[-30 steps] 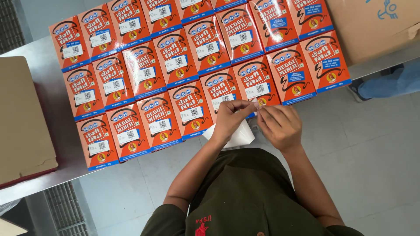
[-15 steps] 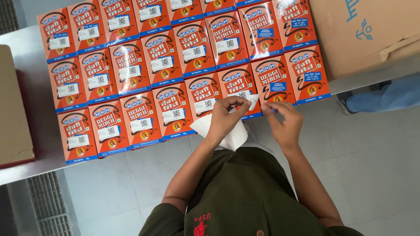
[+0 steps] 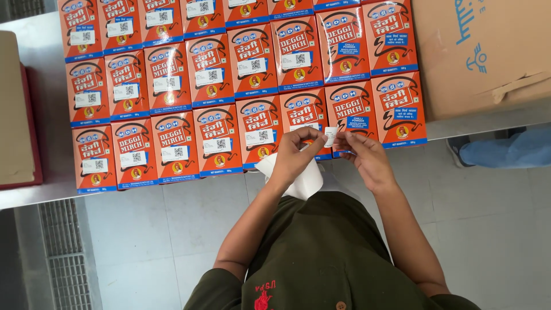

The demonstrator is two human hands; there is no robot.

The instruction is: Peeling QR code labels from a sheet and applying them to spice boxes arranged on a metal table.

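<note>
A: Head view first. What are the hands doing?

B: The left hand is pinched shut on a white backing sheet, which hangs below it at about six o'clock. The right hand has thumb and forefinger closed on a small white sticker, held between the two hands, just over the near edge of the orange boxes.

A: How would you do this step well?

B: My judgement: keep the sticker taut by its corner, pads off the glue, and lay it square on the box front, as the labelled boxes show. The unlabelled box at twelve o'clock of the right hand looks nearest.

A: And the surface?

B: The boxes lie flat in tight rows, touching, on a grey metal table. A brown carton sits at two o'clock, touching the rightmost boxes. Another flat cardboard piece lies at nine o'clock, apart from the rows.

A: The room?

B: Pale tiled floor, with a metal grate at seven o'clock. Someone else's blue trouser leg shows at three o'clock, under the table edge.
</note>
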